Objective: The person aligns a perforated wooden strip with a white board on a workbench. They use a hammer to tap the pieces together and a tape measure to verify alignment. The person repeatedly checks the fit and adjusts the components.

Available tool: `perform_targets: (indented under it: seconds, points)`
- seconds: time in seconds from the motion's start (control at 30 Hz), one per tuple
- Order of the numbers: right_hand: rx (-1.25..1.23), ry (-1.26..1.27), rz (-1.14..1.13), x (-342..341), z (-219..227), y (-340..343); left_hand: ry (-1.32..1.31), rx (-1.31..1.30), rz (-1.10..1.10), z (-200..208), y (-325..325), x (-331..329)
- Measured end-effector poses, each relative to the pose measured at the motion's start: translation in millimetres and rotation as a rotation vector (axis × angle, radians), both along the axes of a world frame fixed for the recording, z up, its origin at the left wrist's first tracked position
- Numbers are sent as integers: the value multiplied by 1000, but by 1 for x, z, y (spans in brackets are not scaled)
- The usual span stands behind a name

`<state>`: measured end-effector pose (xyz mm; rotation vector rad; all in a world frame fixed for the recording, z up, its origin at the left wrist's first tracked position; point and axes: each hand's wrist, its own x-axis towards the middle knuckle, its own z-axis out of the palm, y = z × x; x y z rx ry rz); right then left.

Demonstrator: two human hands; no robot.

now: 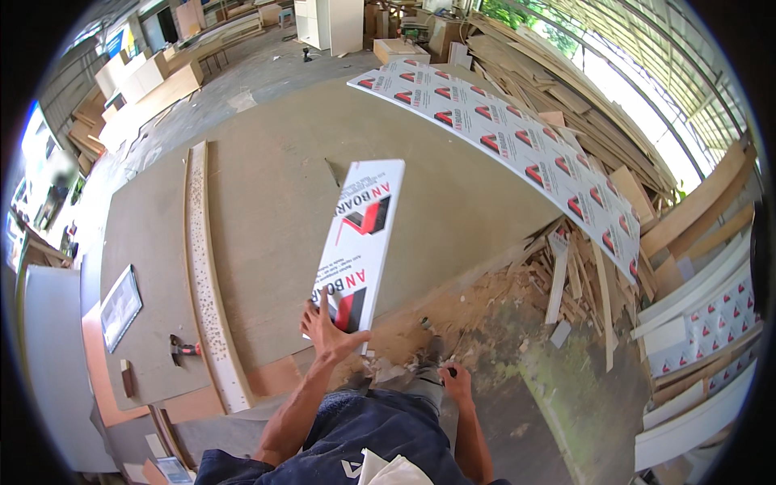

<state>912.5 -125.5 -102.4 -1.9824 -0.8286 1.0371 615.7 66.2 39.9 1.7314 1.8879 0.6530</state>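
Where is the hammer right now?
In the head view, the hammer lies at lower left on the brown board, just left of the speckled strip.

Two grips: left (327, 335), right (457, 383). One board (360, 242) at the left grip; left of that grip, one hammer (179, 349), one strip (212, 283), one block (127, 380); beyond it, one stick (332, 172), one sheet (509, 133).

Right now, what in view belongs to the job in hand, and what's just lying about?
Apparently in use:
narrow white board, left hand at its near end
brown worktop beneath
maybe the large sheet with similar print

Apparently lying about:
hammer
speckled strip
wood offcuts
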Motion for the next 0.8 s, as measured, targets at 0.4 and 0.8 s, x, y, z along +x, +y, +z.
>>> perform_targets:
  seconds: [0.4, 0.8]
  points:
    - [13, -316, 222, 220, -4, 96, 146, -209, 223, -39, 10, 231]
    - [-4, -120, 457, 246, 31, 194, -309, -80, 261, -92, 14, 289]
